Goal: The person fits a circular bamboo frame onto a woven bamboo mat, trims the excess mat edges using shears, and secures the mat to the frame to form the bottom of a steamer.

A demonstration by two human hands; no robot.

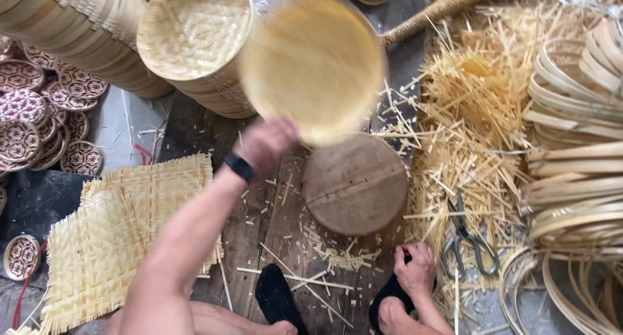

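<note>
Head view. Nearest the camera, two feet in black socks (280, 302) rest on the plank floor (259, 224), with the right hand (415, 270) curled closed at the right ankle, holding nothing that can be made out. Left hand (263, 147) is raised on an extended arm, with a black wristband (239, 167) at the wrist. Its fingers are clamped on the lower rim of a round woven tray (315, 65), which is motion-blurred and held up above the floor, between the tray stacks and the wooden disc (355, 184).

The disc lies flat on the floor between the feet and the tray; by its position it appears to serve as a work block, within reach of both hands. Scissors (467, 237) lie just right of the disc on the straw offcuts (467, 108), near the right hand. Flat woven mats (123, 231) lie at the left, beside the left arm. Stacked trays (195, 36) stand directly behind the held tray. Bent bamboo hoops (577, 147) are piled at the far right.

Surface: dark worn planks, littered with splinters. Room: a floor-level workspace, with patterned red-and-white discs (32, 108) heaped at the far left.
</note>
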